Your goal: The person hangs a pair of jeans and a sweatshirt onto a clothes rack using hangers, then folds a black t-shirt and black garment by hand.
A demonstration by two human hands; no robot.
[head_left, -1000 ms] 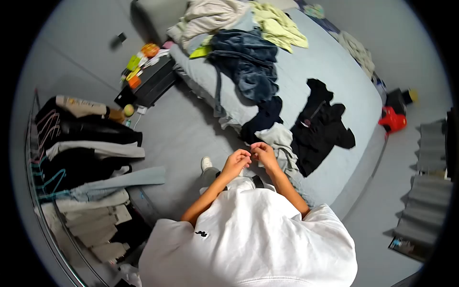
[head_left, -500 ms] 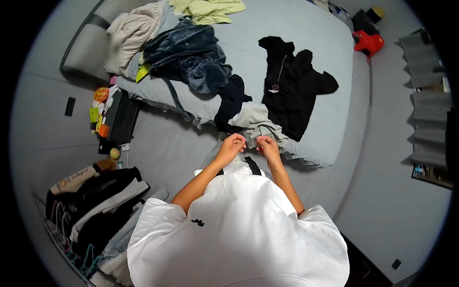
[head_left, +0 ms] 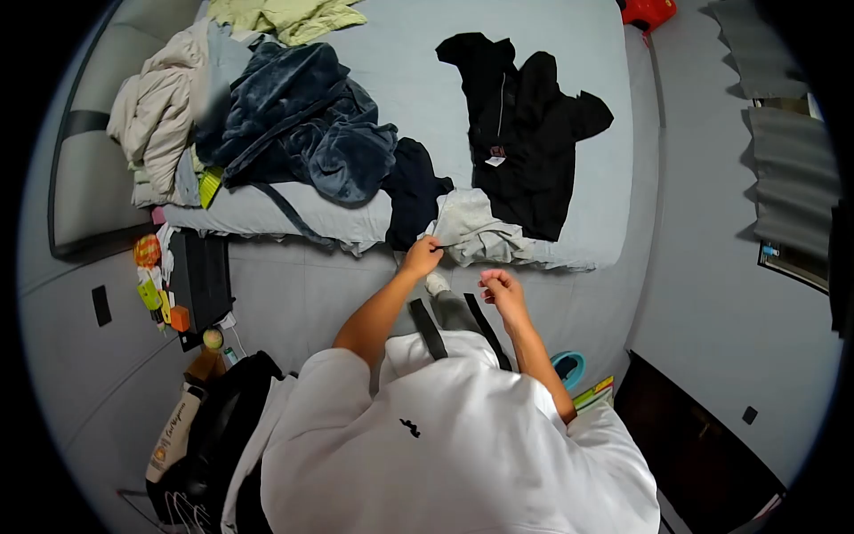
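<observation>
A crumpled light grey garment (head_left: 480,229) lies over the near edge of the bed. My left hand (head_left: 422,256) is at its left corner, with thumb and fingers pinched on the cloth's edge. Below the garment and apart from it, my right hand (head_left: 503,292) hangs over the floor, its fingers curled together and nothing visible in them. Just left of the grey cloth is a dark navy garment (head_left: 412,191). A black zip-neck garment (head_left: 525,142) with a white label is spread out behind on the right.
The bed (head_left: 405,62) also bears a blue plush blanket (head_left: 294,116), beige bedding (head_left: 165,98) and a yellow-green cloth (head_left: 298,16). At left stands a black box (head_left: 200,276) beside small items. Hung clothes (head_left: 213,427) are at lower left, a dark door (head_left: 685,427) at lower right.
My view has shifted and turned. The left hand has moved to the left corner of the grey garment. The right hand has drawn back from the cloth, widening the space between the hands.
</observation>
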